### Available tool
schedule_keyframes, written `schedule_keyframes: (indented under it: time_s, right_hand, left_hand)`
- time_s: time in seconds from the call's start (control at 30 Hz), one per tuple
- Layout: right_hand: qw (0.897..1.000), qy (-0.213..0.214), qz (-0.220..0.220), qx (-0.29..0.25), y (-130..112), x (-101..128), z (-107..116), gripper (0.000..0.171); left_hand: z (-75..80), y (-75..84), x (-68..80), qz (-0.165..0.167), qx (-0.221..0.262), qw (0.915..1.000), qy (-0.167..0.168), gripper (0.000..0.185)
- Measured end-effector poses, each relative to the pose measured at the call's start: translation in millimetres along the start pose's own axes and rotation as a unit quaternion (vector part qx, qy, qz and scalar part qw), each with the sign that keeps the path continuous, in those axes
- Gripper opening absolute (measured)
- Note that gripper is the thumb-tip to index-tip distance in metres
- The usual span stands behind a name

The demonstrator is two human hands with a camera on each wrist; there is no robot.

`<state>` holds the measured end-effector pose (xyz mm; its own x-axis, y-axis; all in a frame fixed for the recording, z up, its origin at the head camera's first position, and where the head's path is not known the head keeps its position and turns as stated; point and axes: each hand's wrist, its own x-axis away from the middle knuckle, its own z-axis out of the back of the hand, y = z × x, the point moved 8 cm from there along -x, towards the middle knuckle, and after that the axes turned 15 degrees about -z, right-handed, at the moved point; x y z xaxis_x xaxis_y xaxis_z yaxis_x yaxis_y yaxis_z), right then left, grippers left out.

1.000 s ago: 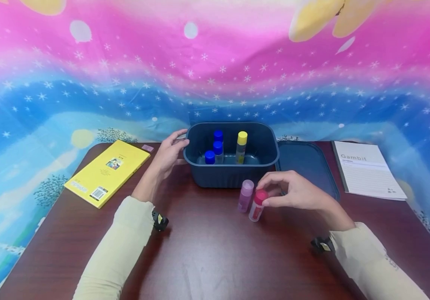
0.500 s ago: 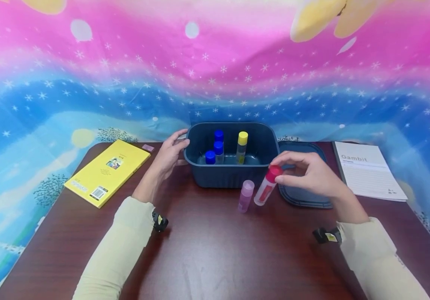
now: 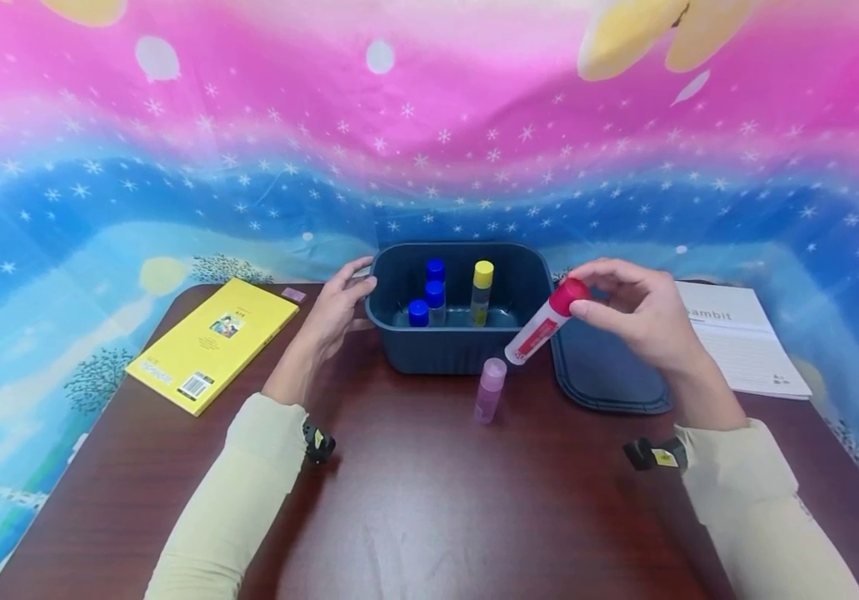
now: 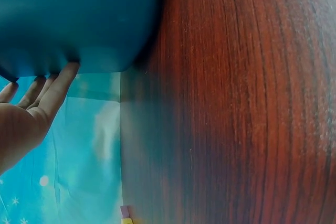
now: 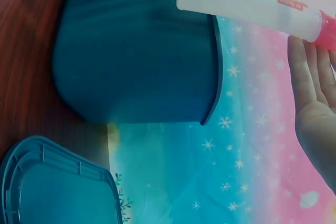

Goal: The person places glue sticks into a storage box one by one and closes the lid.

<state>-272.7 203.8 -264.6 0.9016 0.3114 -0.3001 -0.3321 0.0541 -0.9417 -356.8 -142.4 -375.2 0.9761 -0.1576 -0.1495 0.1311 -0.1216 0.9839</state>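
My right hand (image 3: 635, 312) pinches the red cap of a clear, slim glue bottle (image 3: 539, 333) with a red label. It tilts in the air, lower end toward the bin's front right corner. On the table just below stands a pink-purple bottle (image 3: 490, 392), upright. The dark blue bin (image 3: 444, 350) holds three blue-capped bottles (image 3: 435, 293) and a yellow-capped bottle (image 3: 482, 292), all standing. My left hand (image 3: 335, 308) rests against the bin's left side. In the left wrist view, its extended fingers (image 4: 60, 87) touch the outer wall.
The bin's lid (image 3: 609, 367) lies flat to its right, partly behind my right hand. A white notebook (image 3: 751, 350) is farther right. To the left lie a yellow book (image 3: 212, 346) and a small purple piece (image 3: 294, 295). A patterned cloth (image 3: 429, 125) hangs behind the table.
My right hand has lifted the red-capped glue bottle off the table, up and to the right, tilting it. The left hand stays at the bin's side.
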Motion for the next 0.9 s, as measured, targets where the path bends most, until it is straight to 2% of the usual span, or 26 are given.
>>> schedule_keyframes:
  time_s: [0.13, 0.33, 0.5, 0.57, 0.7, 0.9]
  right_hand:
    - [0.999, 0.031, 0.011, -0.043, -4, -2, 4, 0.032]
    - [0.988, 0.034, 0.038, -0.143, -10, -6, 3, 0.03]
    - [0.982, 0.037, 0.058, -0.174, -11, -10, -2, 0.029]
    - [0.985, 0.054, 0.052, -0.156, -10, -13, -3, 0.028]
    - [0.992, 0.105, 0.009, -0.066, -5, -18, -5, 0.029]
    - [0.989, 0.136, -0.035, 0.048, 9, -28, -13, 0.031]
  left_hand:
    - [0.3, 1.6, 0.4, 0.0, -0.005, 1.0, -0.001, 0.053]
    - [-0.8, 3.4, 0.9, 0.0, -0.006, 1.0, -0.003, 0.051]
    - [-1.5, 3.9, 1.0, 0.001, -0.005, 1.0, -0.003, 0.051]
    - [-1.4, 3.1, 0.5, 0.001, -0.005, 1.0, -0.004, 0.052]
    - [-1.6, 1.2, 0.4, 0.004, -0.001, 1.0, -0.004, 0.053]
    - [-0.9, 1.7, 2.1, 0.001, 0.005, 1.0, 0.0, 0.053]
